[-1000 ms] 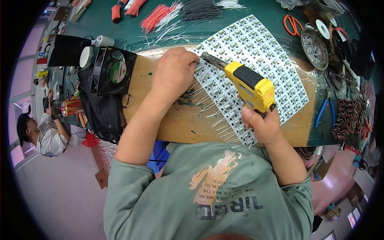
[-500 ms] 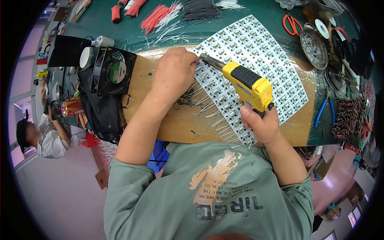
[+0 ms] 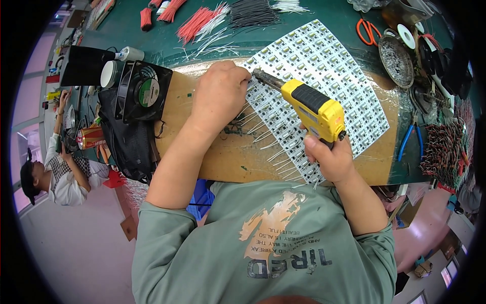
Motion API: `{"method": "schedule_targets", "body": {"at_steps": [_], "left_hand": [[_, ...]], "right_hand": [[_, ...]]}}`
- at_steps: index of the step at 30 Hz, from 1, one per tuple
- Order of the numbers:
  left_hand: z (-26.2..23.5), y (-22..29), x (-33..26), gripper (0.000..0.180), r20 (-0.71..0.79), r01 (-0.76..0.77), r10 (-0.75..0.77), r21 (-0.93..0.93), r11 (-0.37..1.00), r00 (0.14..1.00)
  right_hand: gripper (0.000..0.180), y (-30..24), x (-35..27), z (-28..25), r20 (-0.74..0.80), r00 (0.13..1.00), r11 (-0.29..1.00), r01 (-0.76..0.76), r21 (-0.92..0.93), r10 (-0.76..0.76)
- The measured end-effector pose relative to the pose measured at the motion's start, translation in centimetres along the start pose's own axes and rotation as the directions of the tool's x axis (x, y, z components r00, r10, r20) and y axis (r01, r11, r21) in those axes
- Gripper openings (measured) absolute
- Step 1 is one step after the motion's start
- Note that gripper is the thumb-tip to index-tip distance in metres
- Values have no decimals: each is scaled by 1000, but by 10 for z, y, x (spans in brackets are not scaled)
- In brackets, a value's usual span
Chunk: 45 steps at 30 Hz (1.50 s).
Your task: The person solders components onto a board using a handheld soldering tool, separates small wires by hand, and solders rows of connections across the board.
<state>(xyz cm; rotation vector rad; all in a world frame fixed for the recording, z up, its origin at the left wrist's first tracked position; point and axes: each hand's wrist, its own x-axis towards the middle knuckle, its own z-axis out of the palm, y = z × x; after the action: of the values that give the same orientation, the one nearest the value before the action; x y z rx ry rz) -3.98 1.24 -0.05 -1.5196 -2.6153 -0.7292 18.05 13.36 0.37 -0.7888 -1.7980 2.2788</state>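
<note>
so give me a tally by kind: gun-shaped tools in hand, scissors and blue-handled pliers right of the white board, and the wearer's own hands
Yellow gun-shaped tool: 1
Scissors: 1
Blue-handled pliers: 1
Left hand and right hand: 2
Total: 5

Whatever the left hand (image 3: 221,93) may pinch is too small to tell, the yellow soldering gun (image 3: 315,109) partly hides the white board sheet (image 3: 324,66) and the right hand (image 3: 331,160), and the far edge crops a clear bag (image 3: 365,4).

Yellow soldering gun (image 3: 315,105), tip (image 3: 268,78) leftward, over white circuit panel (image 3: 326,65), wires (image 3: 262,138) fringing edge
</note>
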Motion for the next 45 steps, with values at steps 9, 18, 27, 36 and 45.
{"method": "schedule_targets", "body": {"at_steps": [9,18,27,36,45], "left_hand": [[-1,1,1,7,14,2,-2,15,1000,1000],[0,2,0,7,4,4,-5,17,1000,1000],[-4,-2,1,6,-77,50,-60,-133,990,995],[9,-23,1,10,-84,234,-273,-318,919,958],[16,-32,0,11,-117,200,-282,-459,866,952]], "right_hand": [[24,0,-2,-5,43,996,992,-85,97,82],[17,-5,-1,-5,-10,1000,997,-13,72,14],[20,-15,4,-5,-26,1000,1000,-4,-18,4],[32,-24,-19,-29,-134,981,967,165,195,-140],[55,-154,-167,-166,-314,585,645,753,-131,-748]]}}
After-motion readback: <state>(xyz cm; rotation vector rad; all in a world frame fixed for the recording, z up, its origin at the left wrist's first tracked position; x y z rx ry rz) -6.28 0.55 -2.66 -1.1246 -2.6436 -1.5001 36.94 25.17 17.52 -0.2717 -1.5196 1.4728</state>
